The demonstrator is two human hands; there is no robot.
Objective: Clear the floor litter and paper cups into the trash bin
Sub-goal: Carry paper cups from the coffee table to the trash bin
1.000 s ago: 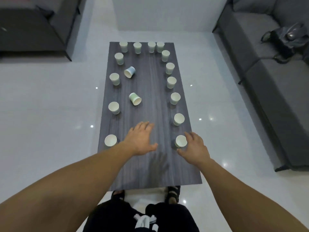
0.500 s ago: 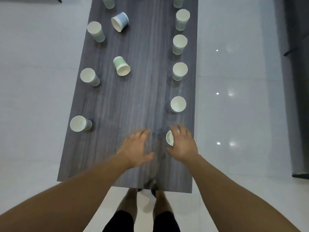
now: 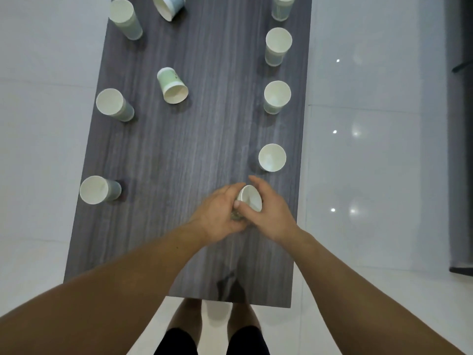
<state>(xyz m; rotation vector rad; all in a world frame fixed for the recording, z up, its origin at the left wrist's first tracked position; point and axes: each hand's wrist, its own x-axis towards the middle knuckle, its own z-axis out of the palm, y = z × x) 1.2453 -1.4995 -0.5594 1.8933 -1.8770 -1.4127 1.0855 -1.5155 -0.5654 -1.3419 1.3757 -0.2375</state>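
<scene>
- Right hand [image 3: 271,216] reaches over the near end of the table [image 3: 179,162], with thumb and curled fingers clamped round a paper cup [image 3: 250,199].
- Left hand [image 3: 220,213] meets it from the other side. Its fingers bend against the same cup's left wall, so both hands grip it.
- That paper cup is tilted, its white mouth turned up and to the left. The hands hide whether its base touches the tabletop.
- Level with the hands, by the table's left edge, the near-left cup [image 3: 98,189] stands upright.
- Just beyond the right hand's fingertips, near the right edge, the nearest right cup [image 3: 272,157] stands upright, apart from the hands.
- Farther on, the second right cup [image 3: 277,96] and the mid-left cup [image 3: 114,105] stand upright at opposite edges.
- Between those two rows the tipped cup [image 3: 172,85] lies on its side, mouth toward the camera, with pale green on its wall.
- Beyond these stand the third right cup [image 3: 278,46] and the far-left cup [image 3: 125,17].
- At the frame's top edge, a bluish cup [image 3: 169,6] lies on its side and a fourth right cup [image 3: 281,7] is cut off.
- Glossy white floor [image 3: 38,149] surrounds the table, and a dark sofa edge [image 3: 460,175] runs along the right.
</scene>
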